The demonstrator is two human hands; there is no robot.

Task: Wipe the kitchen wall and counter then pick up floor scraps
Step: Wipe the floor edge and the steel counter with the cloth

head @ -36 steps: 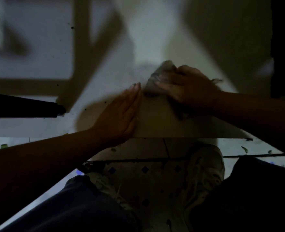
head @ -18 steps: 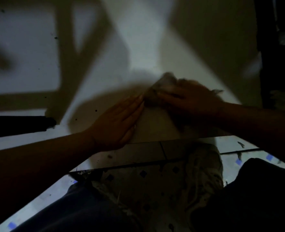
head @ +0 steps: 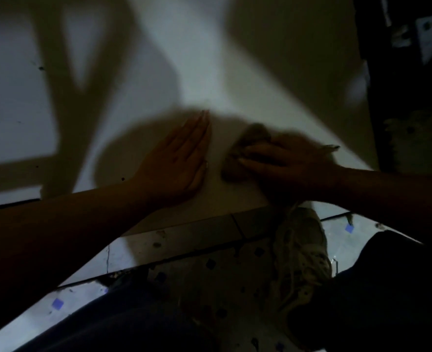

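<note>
Left hand (head: 179,158): flat, fingers straight, on white wall (head: 197,59). Right hand (head: 286,161): fingers extended, pressing crumpled cloth (head: 245,151) against wall.

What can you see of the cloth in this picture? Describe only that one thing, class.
The cloth is a dull grey-brown rag, bunched into a crumpled lump, soft and blurred in the dim light. It lies against the white wall just above the floor edge. The right hand presses on it, fingers laid across its near side. The left hand rests flat beside it, apart from it.
</note>
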